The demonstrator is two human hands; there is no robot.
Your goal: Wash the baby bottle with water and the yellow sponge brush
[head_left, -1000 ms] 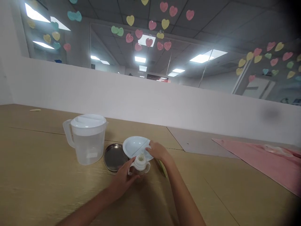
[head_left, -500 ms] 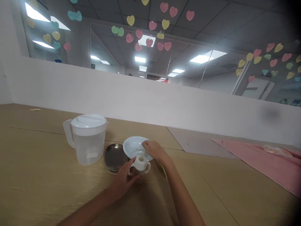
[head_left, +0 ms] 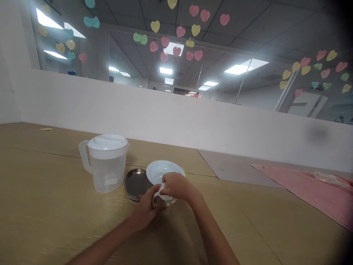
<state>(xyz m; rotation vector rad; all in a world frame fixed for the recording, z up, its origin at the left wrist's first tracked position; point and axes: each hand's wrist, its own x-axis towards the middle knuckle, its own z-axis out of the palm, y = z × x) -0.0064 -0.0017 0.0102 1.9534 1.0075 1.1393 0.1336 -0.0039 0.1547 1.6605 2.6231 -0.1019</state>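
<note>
Left hand (head_left: pixel 147 204) clamped on side of white two-handled cup (head_left: pixel 165 198), right hand (head_left: pixel 178 186) bent over its top; hands together there, right fingertips partly hidden, cannot tell if gripping. Cup just in front of white bowl (head_left: pixel 154 171); dark metal tray (head_left: pixel 137 184) beside bowl, to left. Lidded see-through jug (head_left: pixel 108 165) farther left on desk (head_left: pixel 60 206). Pink cloth (head_left: pixel 306 193) well apart, right. Behind, white wall (head_left: pixel 154 114), heart notes (head_left: pixel 181 32) above
</note>
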